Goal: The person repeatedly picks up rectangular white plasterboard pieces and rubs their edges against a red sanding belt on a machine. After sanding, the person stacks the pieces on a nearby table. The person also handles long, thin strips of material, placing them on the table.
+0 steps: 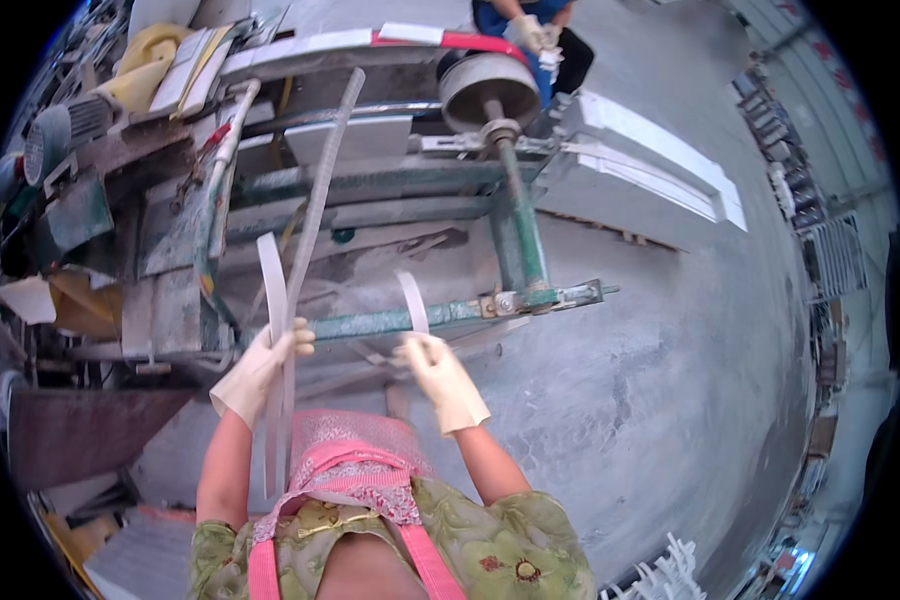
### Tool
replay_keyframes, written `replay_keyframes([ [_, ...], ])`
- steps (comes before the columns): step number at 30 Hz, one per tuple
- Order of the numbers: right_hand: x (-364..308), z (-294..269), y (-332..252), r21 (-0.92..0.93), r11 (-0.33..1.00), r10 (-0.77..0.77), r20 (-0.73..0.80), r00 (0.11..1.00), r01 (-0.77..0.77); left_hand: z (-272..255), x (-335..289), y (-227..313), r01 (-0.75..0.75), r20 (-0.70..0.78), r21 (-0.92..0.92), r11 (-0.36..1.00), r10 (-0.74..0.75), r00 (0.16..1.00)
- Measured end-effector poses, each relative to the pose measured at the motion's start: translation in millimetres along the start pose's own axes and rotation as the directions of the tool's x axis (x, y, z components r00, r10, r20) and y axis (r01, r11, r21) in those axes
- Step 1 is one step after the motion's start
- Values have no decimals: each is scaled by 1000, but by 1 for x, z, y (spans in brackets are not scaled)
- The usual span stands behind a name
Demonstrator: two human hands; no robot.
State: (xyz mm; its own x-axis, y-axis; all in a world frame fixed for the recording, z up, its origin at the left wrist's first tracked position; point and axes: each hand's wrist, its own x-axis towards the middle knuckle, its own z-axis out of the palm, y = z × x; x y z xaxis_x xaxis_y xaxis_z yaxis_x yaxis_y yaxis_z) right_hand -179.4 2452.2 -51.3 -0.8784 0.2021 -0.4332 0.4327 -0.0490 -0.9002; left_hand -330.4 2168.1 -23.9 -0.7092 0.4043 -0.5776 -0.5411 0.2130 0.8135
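Well, wide floor (610, 400) beside right hand (438, 378).

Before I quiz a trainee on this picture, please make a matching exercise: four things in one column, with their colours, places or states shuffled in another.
Things:
1. Left hand
2. Apron
3. Right hand
4. Metal drum

Descriptions:
A. At the far end of the green shaft
B. Gripping a short curved pale strip
C. Gripping long pale strips
D. Pink

Pairs: 1-C, 2-D, 3-B, 4-A
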Motion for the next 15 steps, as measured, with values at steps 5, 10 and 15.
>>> replay_keyframes([
  [5, 22, -29, 115, 353, 864, 449, -218, 867, -358, -12, 7, -31, 20, -34, 77, 997, -17, 999],
  [10, 66, -1, 122, 440, 814, 499, -194, 845, -379, -4, 16, -61, -72, -97, 80, 994, 79, 992],
  [15, 100, 0, 178, -102, 944, 273, -285, 919, -313, 11, -3, -68, -70, -51, -19, 997, 69, 996],
])
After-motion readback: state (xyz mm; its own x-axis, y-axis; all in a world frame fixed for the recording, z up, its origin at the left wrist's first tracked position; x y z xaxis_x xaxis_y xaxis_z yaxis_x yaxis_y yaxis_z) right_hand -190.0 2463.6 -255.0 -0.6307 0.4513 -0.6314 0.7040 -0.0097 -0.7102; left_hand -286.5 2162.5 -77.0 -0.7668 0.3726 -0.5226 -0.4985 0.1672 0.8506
